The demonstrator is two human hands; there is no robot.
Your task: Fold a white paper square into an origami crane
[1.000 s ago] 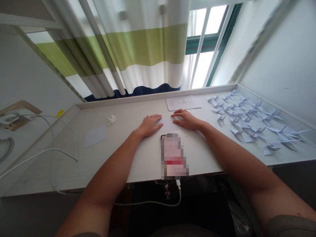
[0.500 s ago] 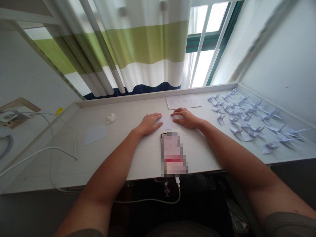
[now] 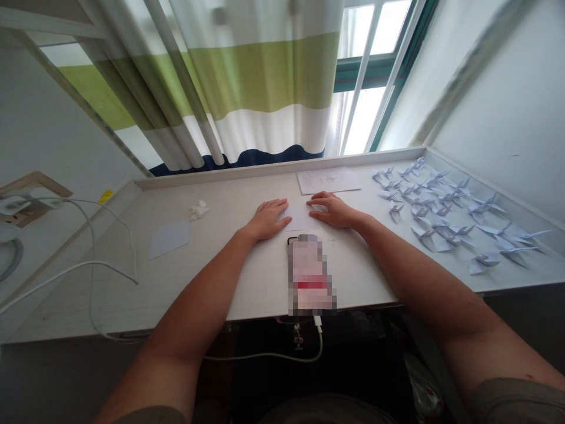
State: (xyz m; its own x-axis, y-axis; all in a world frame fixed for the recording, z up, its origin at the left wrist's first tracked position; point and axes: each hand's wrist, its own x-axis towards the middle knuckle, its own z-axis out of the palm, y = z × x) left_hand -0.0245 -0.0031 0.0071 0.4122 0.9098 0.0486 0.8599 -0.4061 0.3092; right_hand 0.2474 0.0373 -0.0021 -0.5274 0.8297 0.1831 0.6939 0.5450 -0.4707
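A small white sheet of paper (image 3: pixel 301 215) lies flat on the white desk (image 3: pixel 220 277), between my two hands. My left hand (image 3: pixel 267 219) rests on its left edge with the fingers stretched out flat. My right hand (image 3: pixel 333 209) presses on its right side, fingers spread and pointing left. Just in front of the paper, near the desk's front edge, lies a phone (image 3: pixel 309 272) with a charging cable (image 3: pixel 282 355) hanging below it.
Several folded paper cranes (image 3: pixel 441 215) cover the desk's right part. A printed instruction sheet (image 3: pixel 327 179) lies behind my hands. A spare paper square (image 3: pixel 169 238) and a crumpled scrap (image 3: pixel 198 209) sit at the left. White cables (image 3: pixel 88 265) trail across the left side.
Both hands stay flat on the paper; the fingers have shifted only slightly. The view has drifted a little.
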